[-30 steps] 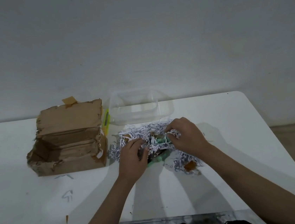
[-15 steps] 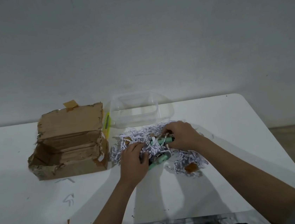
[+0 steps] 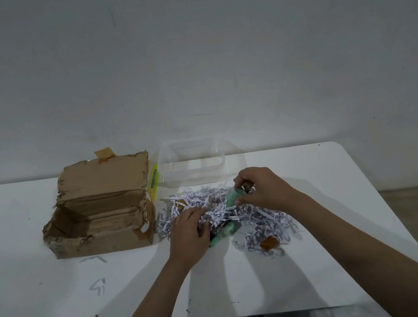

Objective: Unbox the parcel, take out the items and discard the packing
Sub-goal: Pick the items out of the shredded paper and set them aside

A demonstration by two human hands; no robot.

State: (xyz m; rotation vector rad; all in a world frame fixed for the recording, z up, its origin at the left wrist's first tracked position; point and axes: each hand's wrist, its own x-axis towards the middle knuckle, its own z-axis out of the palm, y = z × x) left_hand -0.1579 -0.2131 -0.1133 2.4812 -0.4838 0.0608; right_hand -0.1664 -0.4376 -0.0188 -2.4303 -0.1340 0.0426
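Cardboard box (image 3: 100, 217) gapes emptied toward the table's (image 3: 61, 292) left edge, shredded paper (image 3: 262, 220) — light, clingy — heaped mid-table, where the right hand (image 3: 263, 188) pinches a small, stiff green tube (image 3: 231, 198) and the left hand (image 3: 189, 232) grips another (image 3: 223, 235) — best held mid-barrel.

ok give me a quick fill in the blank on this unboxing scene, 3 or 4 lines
1. The open cardboard box lies to the ____ of the shredded paper.
2. The right hand pinches a ____ coloured item above the shreds.
3. The clear plastic container stands ____ the paper pile, nearer the wall.
4. The left hand rests on the ____.

Missing words: left; green; behind; shredded paper
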